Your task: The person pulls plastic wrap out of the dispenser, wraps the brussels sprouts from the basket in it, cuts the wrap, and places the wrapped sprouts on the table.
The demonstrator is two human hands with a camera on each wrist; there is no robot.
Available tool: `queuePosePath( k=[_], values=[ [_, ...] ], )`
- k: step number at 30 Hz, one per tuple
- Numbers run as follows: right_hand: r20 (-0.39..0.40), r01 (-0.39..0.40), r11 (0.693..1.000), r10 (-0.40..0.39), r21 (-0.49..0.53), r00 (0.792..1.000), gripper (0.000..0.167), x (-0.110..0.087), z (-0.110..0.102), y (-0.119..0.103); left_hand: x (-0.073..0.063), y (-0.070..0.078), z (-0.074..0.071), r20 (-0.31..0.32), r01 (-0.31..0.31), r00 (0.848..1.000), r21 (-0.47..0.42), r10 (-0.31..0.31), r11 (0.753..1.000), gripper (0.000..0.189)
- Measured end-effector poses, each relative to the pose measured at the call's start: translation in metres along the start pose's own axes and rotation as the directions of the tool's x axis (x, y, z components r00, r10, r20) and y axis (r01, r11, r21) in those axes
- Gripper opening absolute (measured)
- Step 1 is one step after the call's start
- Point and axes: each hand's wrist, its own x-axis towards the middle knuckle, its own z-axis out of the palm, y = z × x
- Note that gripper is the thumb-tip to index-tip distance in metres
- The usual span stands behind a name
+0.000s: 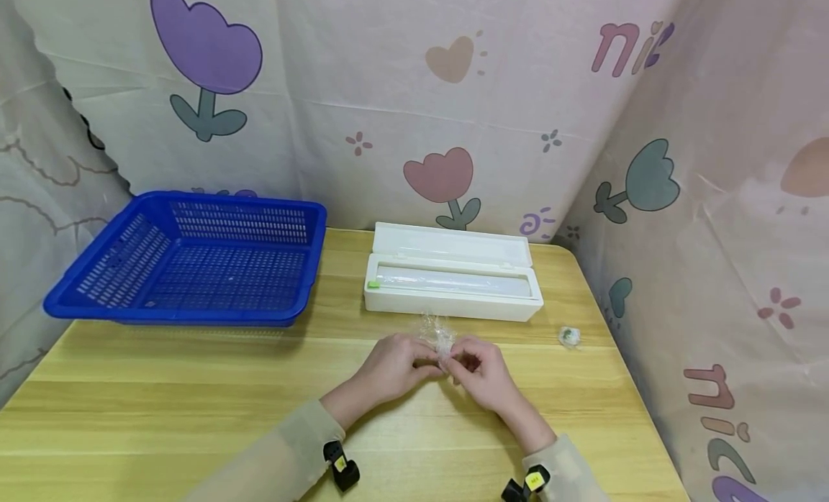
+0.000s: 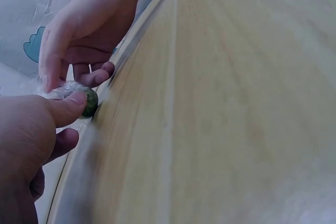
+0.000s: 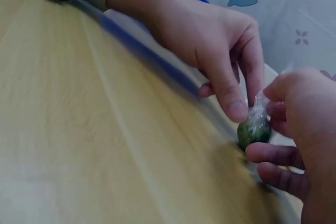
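Observation:
Between the two hands, close over the table, is a small round green fruit (image 3: 247, 136) with mottled skin, partly covered in clear cling film (image 3: 258, 113). My left hand (image 1: 396, 365) holds the fruit from the left, its thumb lying on the wrapped side in the left wrist view. From the right, my right hand (image 1: 484, 372) pinches the gathered film above the fruit with thumb and fingertip. Loose crinkled film (image 1: 437, 329) sticks up past the fingers in the head view, where the hands hide most of the fruit.
Behind the hands stands a white cling film box (image 1: 447, 308) with its lid raised and a roll inside. A blue plastic basket (image 1: 194, 316) sits at the back left. On the right of the wooden table (image 1: 162, 408) lies a small film-wrapped piece (image 1: 569, 336).

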Motion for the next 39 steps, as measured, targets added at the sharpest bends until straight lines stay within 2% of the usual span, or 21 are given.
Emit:
queuePosePath(
  k=[2, 3, 6, 8, 13, 16, 19, 23, 27, 30, 35, 39],
  values=[
    [-0.006, -0.134, 0.990, 0.134, 0.032, 0.991, 0.007, 0.002, 0.000, -0.004, 0.000, 0.000, 0.000, -0.007, -0.002, 1.000, 0.014, 0.002, 1.000, 0.022],
    [-0.011, -0.207, 0.977, 0.208, 0.044, 0.978, 0.004, 0.004, -0.001, -0.007, 0.000, 0.000, 0.000, -0.009, -0.003, 1.000, 0.021, 0.003, 1.000, 0.023],
    [-0.031, -0.396, 0.914, 0.400, 0.081, 0.916, 0.017, 0.008, -0.001, -0.012, 0.000, 0.001, 0.000, -0.004, 0.004, 1.000, 0.038, -0.004, 0.999, 0.022],
    [-0.036, -0.477, 0.874, 0.482, 0.087, 0.876, 0.028, 0.010, -0.002, -0.015, 0.000, 0.002, 0.000, -0.001, 0.008, 1.000, 0.047, -0.007, 0.999, 0.022],
    [0.008, -0.567, 0.821, 0.568, 0.061, 0.823, 0.041, 0.015, -0.004, -0.016, -0.001, 0.001, 0.001, -0.016, 0.001, 1.000, 0.076, 0.000, 0.997, 0.021],
    [0.037, -0.599, 0.798, 0.598, 0.067, 0.801, 0.048, 0.016, -0.006, -0.018, -0.002, 0.001, 0.002, -0.024, 0.000, 1.000, 0.079, 0.002, 0.997, 0.020],
    [0.046, -0.619, 0.781, 0.617, 0.089, 0.786, 0.053, 0.017, -0.007, -0.020, -0.003, 0.002, 0.001, -0.029, 0.000, 1.000, 0.042, 0.001, 0.999, 0.019],
    [0.041, -0.630, 0.769, 0.630, 0.106, 0.775, 0.048, 0.016, -0.006, -0.021, -0.004, 0.003, 0.000, -0.062, 0.017, 0.998, -0.050, -0.020, 0.999, 0.015],
    [0.021, -0.622, 0.774, 0.624, 0.114, 0.781, 0.037, 0.013, -0.004, -0.022, -0.006, 0.004, -0.002, -0.106, 0.032, 0.993, -0.097, -0.042, 0.995, 0.013],
    [0.014, -0.602, 0.791, 0.604, 0.106, 0.797, 0.029, 0.010, -0.003, -0.023, -0.005, 0.005, -0.003, -0.109, 0.020, 0.994, -0.061, -0.027, 0.998, 0.014],
    [0.024, -0.555, 0.828, 0.555, 0.085, 0.832, 0.019, 0.006, -0.002, -0.022, -0.004, 0.005, -0.003, -0.080, -0.008, 0.997, 0.005, 0.009, 1.000, 0.017],
    [-0.013, -0.513, 0.858, 0.514, 0.041, 0.858, 0.017, 0.000, 0.000, -0.020, -0.006, 0.006, -0.002, -0.063, -0.022, 0.998, 0.030, 0.024, 0.999, 0.018]
  ],
)
